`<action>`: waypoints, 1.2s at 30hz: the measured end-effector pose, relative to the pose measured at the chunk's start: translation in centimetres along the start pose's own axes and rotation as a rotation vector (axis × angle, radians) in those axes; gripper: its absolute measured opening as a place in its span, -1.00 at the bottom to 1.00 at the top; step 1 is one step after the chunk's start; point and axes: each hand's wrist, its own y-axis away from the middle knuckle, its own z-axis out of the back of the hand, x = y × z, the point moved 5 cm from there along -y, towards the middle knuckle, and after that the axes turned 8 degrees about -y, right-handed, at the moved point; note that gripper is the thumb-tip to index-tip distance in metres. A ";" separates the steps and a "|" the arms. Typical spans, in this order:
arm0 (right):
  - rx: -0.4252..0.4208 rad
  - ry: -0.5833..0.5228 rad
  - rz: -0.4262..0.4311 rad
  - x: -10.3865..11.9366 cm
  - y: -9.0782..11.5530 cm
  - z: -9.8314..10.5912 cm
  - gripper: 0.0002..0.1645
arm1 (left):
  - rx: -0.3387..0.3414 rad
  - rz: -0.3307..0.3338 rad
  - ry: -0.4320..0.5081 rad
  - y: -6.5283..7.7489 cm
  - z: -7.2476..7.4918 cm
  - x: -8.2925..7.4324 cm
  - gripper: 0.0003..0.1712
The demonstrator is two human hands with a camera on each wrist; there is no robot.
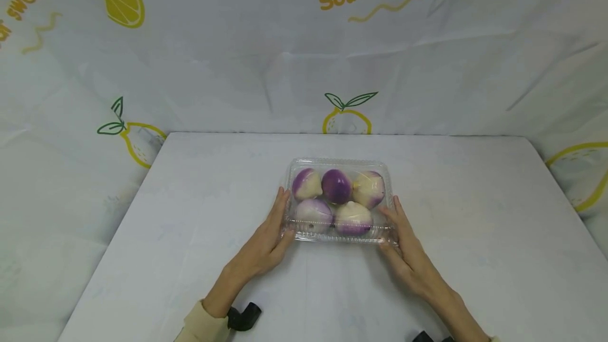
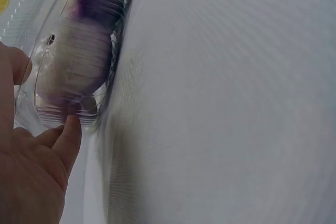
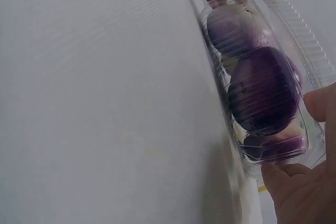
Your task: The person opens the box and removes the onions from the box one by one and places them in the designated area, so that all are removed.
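A clear plastic clamshell box (image 1: pixel 339 162) lies on the table with its lid down. Several round purple-and-cream vegetables, turnip-like (image 1: pixel 336 186), fill it in two rows. My left hand (image 1: pixel 263 247) holds the box's left end, thumb near the front corner and fingers along the side. On the opposite end, my right hand (image 1: pixel 412 257) grips the right side in the same way. The left wrist view shows the thumb (image 2: pixel 22 65) at the rim and fingertips against the ridged lower wall. The right wrist view shows the right thumb (image 3: pixel 317 103) at the rim too.
The white table (image 1: pixel 166 236) spreads out around the box on all sides. Behind it hangs a white sheet (image 1: pixel 247 78) printed with lemons and lettering. A black wrist mount (image 1: pixel 246 316) sits by the left cuff.
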 end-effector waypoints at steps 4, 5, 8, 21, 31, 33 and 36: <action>-0.053 0.081 0.089 0.2 -0.2 0.4 -0.25 | -0.077 -0.024 0.041 -0.2 0.0 -0.1 0.16; -0.076 0.114 0.113 0.3 -0.2 0.5 -0.25 | -0.106 -0.032 0.048 -0.2 0.0 -0.2 0.21; -0.158 0.195 0.157 0.7 -0.3 1.1 -0.23 | -0.182 -0.029 0.080 -0.4 0.1 -0.3 0.26; -0.290 0.164 0.348 2.1 -0.5 1.8 -0.32 | -0.140 0.121 0.159 -0.9 -0.5 0.7 0.28; -0.353 0.201 0.453 2.4 -0.5 1.7 -0.35 | -0.087 0.117 0.120 -1.9 -0.3 0.3 0.40; -0.357 0.210 0.458 2.5 -0.5 1.7 -0.35 | -0.080 0.121 0.120 -2.2 -0.3 0.3 0.43; -0.358 0.228 0.469 2.6 -0.5 1.6 -0.34 | -0.061 0.153 0.121 -2.4 -0.3 0.4 0.46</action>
